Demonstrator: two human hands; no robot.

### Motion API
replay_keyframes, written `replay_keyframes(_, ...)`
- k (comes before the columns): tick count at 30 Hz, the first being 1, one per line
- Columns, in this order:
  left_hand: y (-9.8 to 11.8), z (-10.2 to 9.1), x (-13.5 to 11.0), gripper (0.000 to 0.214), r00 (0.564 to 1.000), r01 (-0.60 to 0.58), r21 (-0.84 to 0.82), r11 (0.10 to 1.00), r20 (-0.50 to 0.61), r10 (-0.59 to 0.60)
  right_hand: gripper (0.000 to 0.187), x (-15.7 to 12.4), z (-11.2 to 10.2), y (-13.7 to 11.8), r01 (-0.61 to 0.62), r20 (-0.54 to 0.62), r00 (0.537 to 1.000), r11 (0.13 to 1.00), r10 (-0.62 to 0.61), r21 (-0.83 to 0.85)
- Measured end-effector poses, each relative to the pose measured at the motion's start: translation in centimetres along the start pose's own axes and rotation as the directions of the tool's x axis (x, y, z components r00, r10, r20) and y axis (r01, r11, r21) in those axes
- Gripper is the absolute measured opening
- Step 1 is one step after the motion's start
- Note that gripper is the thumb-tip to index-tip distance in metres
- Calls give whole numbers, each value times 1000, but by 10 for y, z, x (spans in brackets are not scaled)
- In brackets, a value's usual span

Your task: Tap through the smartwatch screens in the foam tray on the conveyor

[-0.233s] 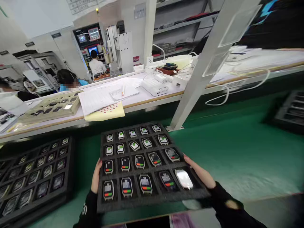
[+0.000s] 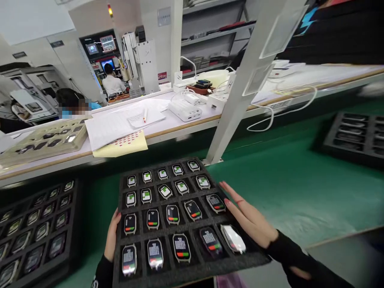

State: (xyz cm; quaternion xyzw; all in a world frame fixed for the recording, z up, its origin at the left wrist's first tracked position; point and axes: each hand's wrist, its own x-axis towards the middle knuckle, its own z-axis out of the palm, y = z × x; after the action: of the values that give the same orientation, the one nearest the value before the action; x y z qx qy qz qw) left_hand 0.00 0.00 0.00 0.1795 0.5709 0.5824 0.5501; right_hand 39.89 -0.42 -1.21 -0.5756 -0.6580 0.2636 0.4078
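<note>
**Tray of watches, held over green belt**

Black foam tray (image 2: 180, 218), twenty lit watches (image 2: 173, 214) in rows. Left hand (image 2: 111, 237) grips its left edge, fingers curled. Right hand (image 2: 249, 218) lies open, flat on its right edge. Second tray (image 2: 36, 228) just left, on the belt (image 2: 294, 188).

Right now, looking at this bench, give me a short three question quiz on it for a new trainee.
1. True or false: the left hand grips the left edge of the black foam tray.
2. How many smartwatches sit in that tray? A) 12 B) 20 C) 30
3. Which watch in the front row shows a glaring white screen?

Key:
1. True.
2. B, four rows of five.
3. The rightmost watch, just in front of the right hand, which lies flat along the tray's right edge.
</note>
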Motion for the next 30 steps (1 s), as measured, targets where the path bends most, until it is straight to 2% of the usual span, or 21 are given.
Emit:
replay_keyframes(1, 3, 3, 5, 32, 1000, 4, -5, 1000, 17, -4, 58, 9, -2, -9, 122, -28, 992, 986, -126, -114)
replay_keyframes(3, 10, 12, 19, 32, 998, 13, -14, 1000, 57, -12, 55, 28, -1, -26, 287, -11, 954, 922, -300, -259)
replay_keyframes(5, 17, 21, 34, 32, 996, 20, -18, 1000, 82, -18, 51, 43, 4, -36, 389, 7, 913, 867, -407, -310)
replay_keyframes(7, 22, 29, 49, 32, 996, 21, -17, 1000, 83, -20, 48, 51, 11, -39, 438, 16, 889, 839, -458, -323)
replay_keyframes(13, 28, 36, 72, 34, 994, 13, 5, 1000, 109, -14, 38, 47, 16, -26, 447, -35, 873, 826, -487, -345)
replay_keyframes(18, 23, 30, 78, 37, 992, -1, 46, 999, 124, -5, 38, 47, 14, -26, 400, 13, 906, 846, -423, -351)
replay_keyframes(21, 21, 26, 81, 48, 992, -13, 75, 997, 130, 4, 38, 48, 15, -28, 386, 24, 915, 856, -402, -345)
replay_keyframes(26, 25, 21, 71, 61, 991, -66, 135, 989, 122, 49, 37, 47, 11, -32, 332, -51, 930, 893, -364, -304)
replay_keyframes(28, 28, 21, 63, 60, 985, -96, 148, 984, 156, 73, 37, 50, 9, -38, 348, 2, 932, 893, -363, -286)
replay_keyframes(30, 30, 22, 56, 61, 971, -146, 177, 973, 216, 106, 37, 55, 8, -47, 400, 106, 917, 878, -386, -263)
